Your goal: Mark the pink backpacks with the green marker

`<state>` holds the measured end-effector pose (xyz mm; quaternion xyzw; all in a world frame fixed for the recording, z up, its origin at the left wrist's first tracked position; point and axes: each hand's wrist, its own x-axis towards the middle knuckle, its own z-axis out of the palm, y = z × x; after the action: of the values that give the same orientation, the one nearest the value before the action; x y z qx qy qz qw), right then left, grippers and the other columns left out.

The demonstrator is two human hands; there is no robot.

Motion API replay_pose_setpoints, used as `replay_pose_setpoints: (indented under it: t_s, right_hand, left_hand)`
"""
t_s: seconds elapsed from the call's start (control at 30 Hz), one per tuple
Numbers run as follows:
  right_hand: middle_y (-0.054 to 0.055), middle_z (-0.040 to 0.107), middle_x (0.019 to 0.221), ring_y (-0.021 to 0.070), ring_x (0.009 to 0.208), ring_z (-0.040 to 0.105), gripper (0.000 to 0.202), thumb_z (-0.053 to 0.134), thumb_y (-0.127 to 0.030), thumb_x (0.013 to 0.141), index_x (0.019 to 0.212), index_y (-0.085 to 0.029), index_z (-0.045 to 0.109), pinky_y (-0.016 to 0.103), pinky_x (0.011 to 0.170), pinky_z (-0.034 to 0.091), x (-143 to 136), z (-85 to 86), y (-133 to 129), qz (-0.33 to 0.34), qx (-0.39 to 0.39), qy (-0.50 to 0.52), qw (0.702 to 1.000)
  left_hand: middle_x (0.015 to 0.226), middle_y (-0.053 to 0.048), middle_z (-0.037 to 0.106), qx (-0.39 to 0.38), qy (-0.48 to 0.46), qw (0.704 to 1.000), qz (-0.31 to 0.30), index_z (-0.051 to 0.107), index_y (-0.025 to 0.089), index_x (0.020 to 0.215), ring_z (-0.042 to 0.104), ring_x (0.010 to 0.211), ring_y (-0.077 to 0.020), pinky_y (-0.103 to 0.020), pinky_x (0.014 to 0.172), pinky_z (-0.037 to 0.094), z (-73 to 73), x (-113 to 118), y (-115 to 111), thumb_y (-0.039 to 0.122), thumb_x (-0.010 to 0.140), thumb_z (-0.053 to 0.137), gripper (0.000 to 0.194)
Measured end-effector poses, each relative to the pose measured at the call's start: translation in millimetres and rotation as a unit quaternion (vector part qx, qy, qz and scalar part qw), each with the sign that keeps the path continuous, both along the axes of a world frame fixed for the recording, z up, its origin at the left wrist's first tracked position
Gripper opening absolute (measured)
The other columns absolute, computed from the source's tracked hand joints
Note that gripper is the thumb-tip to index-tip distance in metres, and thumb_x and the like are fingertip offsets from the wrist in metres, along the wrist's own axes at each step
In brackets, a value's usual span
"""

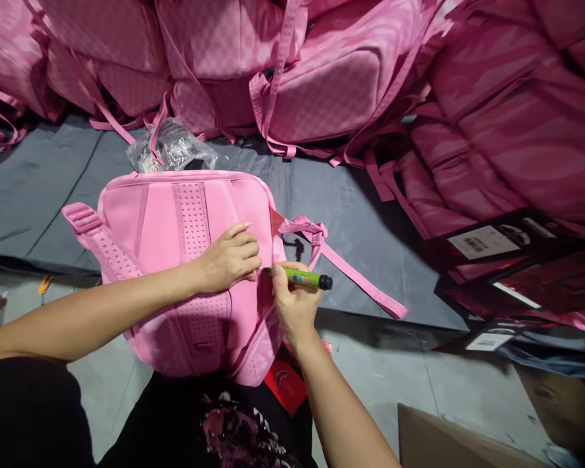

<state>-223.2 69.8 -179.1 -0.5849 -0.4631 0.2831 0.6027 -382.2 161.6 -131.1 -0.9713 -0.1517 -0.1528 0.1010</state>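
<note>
A pink backpack (166, 224) lies with its perforated back panel up, partly over the table edge and against my lap. My left hand (231, 257) rests on that panel, fingers curled together and pressed at the fabric near the right side seam; its thumb is mostly hidden. Just to the right, my right hand (295, 299) is closed around a green marker (307, 278). The marker's black end points right, and its tip is at the bag's side by my left fingertips. A loose pink strap (363, 276) trails from the bag over the table.
Several pink checkered backpacks (331, 91) line the back of the grey-covered table (370, 240). More bags with black barcode tags (487, 240) are piled at the right. A crumpled clear plastic bag (180, 149) lies behind the backpack. A cardboard box (443, 439) stands on the floor.
</note>
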Motion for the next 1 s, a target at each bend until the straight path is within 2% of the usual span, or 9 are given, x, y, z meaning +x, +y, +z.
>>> replay_pose_setpoints:
  t_s: [0.27, 0.37, 0.63, 0.8, 0.93, 1.0]
  right_hand:
    - [0.0, 0.063, 0.068, 0.0133, 0.056, 0.057, 0.022, 0.061, -0.038, 0.091, 0.084, -0.017, 0.062, 0.028, 0.055, 0.047, 1.1, -4.0, 0.0, -0.017, 0.004, -0.017, 1.0]
    - [0.0, 0.062, 0.068, 0.0133, 0.055, 0.057, 0.022, 0.06, -0.038, 0.092, 0.085, -0.017, 0.062, 0.028, 0.053, 0.047, 0.0, -4.0, 0.5, -0.001, -0.001, 0.004, 1.0]
    - [-0.001, 0.061, 0.065, 0.0128, 0.054, 0.056, 0.023, 0.06, -0.038, 0.091, 0.083, -0.017, 0.062, 0.027, 0.053, 0.047, 1.8, 5.0, 1.2, 0.012, -0.011, -0.016, 1.0]
    - [-0.001, 0.06, 0.064, 0.013, 0.053, 0.056, 0.021, 0.06, -0.039, 0.09, 0.084, -0.018, 0.061, 0.027, 0.052, 0.048, 1.5, 1.4, 9.0, 0.028, -0.029, 0.005, 0.999]
    - [-0.001, 0.062, 0.066, 0.0133, 0.06, 0.062, 0.025, 0.044, -0.032, 0.095, 0.075, -0.022, 0.054, 0.025, 0.058, 0.054, -7.3, 17.6, -1.0, 0.012, -0.025, -0.09, 0.996]
    - [-0.004, 0.064, 0.065, 0.0104, 0.058, 0.063, 0.028, 0.04, -0.028, 0.095, 0.071, -0.022, 0.053, 0.02, 0.055, 0.054, -12.8, 26.2, -4.5, -0.013, -0.032, -0.162, 0.986]
  left_hand:
    - [0.083, -0.002, 0.063, 0.003, 0.002, 1.0, -0.003, 0.062, 0.02, 0.08, 0.053, 0.096, -0.02, -0.044, 0.114, 0.03, -0.9, 1.0, 1.6, 0.043, 0.096, 0.051, 0.029]
    - [0.084, -0.002, 0.064, 0.002, 0.011, 1.0, 0.002, 0.063, 0.021, 0.082, 0.053, 0.095, -0.02, -0.045, 0.113, 0.031, -1.7, 1.1, 1.6, 0.045, 0.096, 0.051, 0.03]
    - [0.082, -0.002, 0.063, 0.01, 0.006, 1.0, -0.001, 0.063, 0.02, 0.081, 0.053, 0.092, -0.0201, -0.044, 0.11, 0.034, 0.0, 2.5, -0.4, 0.045, 0.094, 0.055, 0.03]
    - [0.083, -0.002, 0.064, -0.004, 0.029, 1.0, 0.01, 0.064, 0.02, 0.081, 0.054, 0.092, -0.0206, -0.044, 0.109, 0.035, -0.7, 1.2, 5.7, 0.045, 0.092, 0.059, 0.028]
    - [0.078, -0.003, 0.063, -0.042, 0.003, 0.999, -0.009, 0.062, 0.02, 0.075, 0.055, 0.085, -0.0224, -0.045, 0.099, 0.042, 14.3, 3.3, -9.2, 0.036, 0.092, 0.058, 0.023]
    - [0.075, -0.005, 0.063, -0.064, -0.031, 0.997, -0.015, 0.063, 0.021, 0.074, 0.056, 0.08, -0.0246, -0.048, 0.092, 0.044, 13.3, -1.9, -13.4, 0.024, 0.091, 0.053, 0.02]
